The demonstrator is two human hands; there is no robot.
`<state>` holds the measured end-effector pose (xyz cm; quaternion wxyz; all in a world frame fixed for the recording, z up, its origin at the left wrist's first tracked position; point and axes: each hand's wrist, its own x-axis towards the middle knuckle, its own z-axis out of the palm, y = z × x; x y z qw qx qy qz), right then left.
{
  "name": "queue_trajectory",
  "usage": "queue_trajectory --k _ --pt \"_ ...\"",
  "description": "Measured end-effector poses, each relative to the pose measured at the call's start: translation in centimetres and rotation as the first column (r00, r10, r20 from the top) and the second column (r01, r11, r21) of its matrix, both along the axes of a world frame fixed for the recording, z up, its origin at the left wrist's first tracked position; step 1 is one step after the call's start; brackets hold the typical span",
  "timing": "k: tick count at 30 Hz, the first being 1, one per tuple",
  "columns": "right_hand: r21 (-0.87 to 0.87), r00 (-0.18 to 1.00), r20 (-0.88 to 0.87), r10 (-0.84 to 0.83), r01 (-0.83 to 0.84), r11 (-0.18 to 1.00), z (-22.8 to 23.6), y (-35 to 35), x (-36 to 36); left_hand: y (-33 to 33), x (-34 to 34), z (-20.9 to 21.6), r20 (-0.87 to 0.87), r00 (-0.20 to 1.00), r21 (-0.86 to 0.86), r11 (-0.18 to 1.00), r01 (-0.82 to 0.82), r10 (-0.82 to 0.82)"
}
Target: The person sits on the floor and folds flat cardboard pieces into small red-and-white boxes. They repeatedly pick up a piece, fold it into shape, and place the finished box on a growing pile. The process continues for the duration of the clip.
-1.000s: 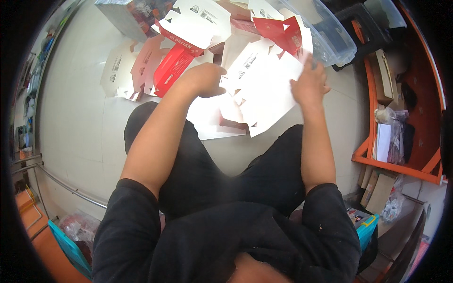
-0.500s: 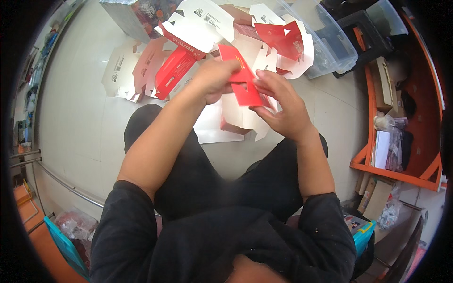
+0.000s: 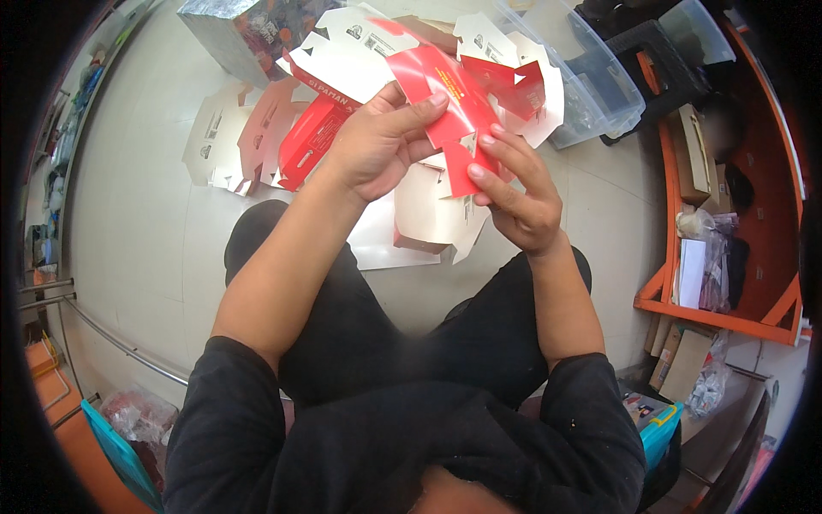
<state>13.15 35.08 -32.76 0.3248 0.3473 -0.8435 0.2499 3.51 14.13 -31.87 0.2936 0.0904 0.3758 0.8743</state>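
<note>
Between my hands is a red cardboard box [image 3: 451,90], partly folded, with a notched flap at its near end and a pale inside. My left hand [image 3: 383,141] grips its left side, thumb on the red face and fingers beneath. My right hand [image 3: 522,184] pinches the near right part, fingertips on the notched flap and the edge. Beyond and around it on the floor lie several more red and white carton pieces. One of these, a red carton [image 3: 318,135], lies left of my left hand. A whitish open carton [image 3: 435,210] lies just below the held box.
A clear plastic bin [image 3: 591,77] stands at the far right beside a black crate [image 3: 655,56]. An orange shelf frame [image 3: 719,310] with boxes and bags runs along the right. A large printed bag [image 3: 240,38] stands at the far left. A metal rail [image 3: 128,347] crosses the lower left.
The red box has turned so that more of its printed face shows. My left hand has rolled open a little, its thumb now on top, and my right hand has shifted slightly lower.
</note>
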Motion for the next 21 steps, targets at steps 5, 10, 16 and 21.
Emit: queue_trajectory --k 5,10,16,21 --pt "-0.169 0.992 -0.066 -0.103 0.091 0.981 -0.4 -1.1 0.4 0.2 0.7 0.4 0.030 0.990 0.243 0.962 0.123 -0.134" --pt "-0.164 0.963 -0.141 -0.230 0.207 0.964 -0.1 -1.3 0.6 1.4 3.2 0.1 0.023 0.982 0.245 0.953 0.177 -0.188" --pt "-0.220 0.950 -0.108 -0.294 0.265 0.939 -0.5 -2.0 0.8 2.0 3.8 0.0 0.079 0.980 0.331 0.932 0.145 -0.181" --pt "-0.205 0.896 -0.135 -0.424 0.393 0.896 -0.9 -3.1 0.7 2.4 4.4 -0.5 0.078 0.979 0.321 0.934 0.154 -0.188"
